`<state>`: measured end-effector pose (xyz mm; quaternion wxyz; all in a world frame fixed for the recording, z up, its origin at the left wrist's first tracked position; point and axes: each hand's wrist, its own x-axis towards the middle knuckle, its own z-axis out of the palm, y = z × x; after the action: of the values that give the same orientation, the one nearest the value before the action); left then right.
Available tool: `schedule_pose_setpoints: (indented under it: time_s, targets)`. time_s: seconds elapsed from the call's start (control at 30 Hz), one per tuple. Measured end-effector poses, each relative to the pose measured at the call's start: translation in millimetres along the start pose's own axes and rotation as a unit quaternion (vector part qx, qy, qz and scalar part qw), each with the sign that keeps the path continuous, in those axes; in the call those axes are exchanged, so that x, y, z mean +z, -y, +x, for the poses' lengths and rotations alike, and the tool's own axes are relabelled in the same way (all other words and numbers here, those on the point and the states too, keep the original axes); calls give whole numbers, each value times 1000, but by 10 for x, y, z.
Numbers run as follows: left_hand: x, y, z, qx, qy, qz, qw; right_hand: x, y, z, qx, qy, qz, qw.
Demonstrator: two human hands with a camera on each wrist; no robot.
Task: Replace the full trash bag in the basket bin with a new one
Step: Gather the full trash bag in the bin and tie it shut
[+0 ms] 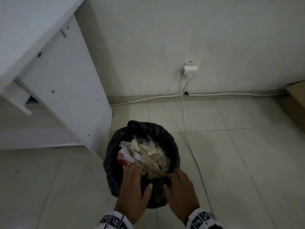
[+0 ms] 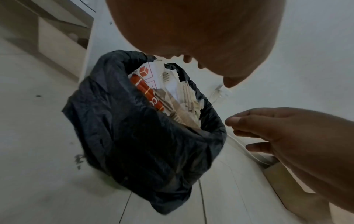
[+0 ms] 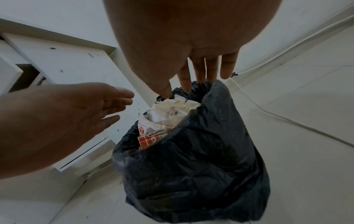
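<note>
A black trash bag [image 1: 113, 164] [image 2: 143, 144] [image 3: 201, 159] stands on the tiled floor and covers the bin, which is hidden beneath it. Its open mouth is stuffed with crumpled paper and a red-and-white carton [image 1: 146, 151] [image 2: 153, 97] [image 3: 164, 113]. My left hand [image 1: 136, 171] [image 3: 116, 104] hovers over the near left rim with straight fingers and holds nothing. Over the near right rim is my right hand [image 1: 175, 177] [image 2: 241, 128] [image 3: 201, 75], fingers pointing down at the bag's edge, nothing gripped.
A white desk side panel [image 1: 66, 90] stands just left of the bag. A wall socket with a plug [image 1: 190, 68] sits behind it, and a white cable [image 1: 189, 141] runs across the floor to the right. A cardboard box [image 1: 295, 100] is at the far right.
</note>
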<state>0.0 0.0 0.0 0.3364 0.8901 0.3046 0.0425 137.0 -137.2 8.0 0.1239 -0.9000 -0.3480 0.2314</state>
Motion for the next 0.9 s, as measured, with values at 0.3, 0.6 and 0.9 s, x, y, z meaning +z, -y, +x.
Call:
schedule_pose_setpoints:
  time_s: [0.3,0.6,0.9]
  targets:
    - [407,364,413,30,-25,127,991,535,-217,361,-62,-185,73,978]
    - [345,614,532,62,-66,135,987,741,-372,305,151,-96,434,883]
    - [318,716,653,68,-48,164,983,718,-291,697,270,62,673,685]
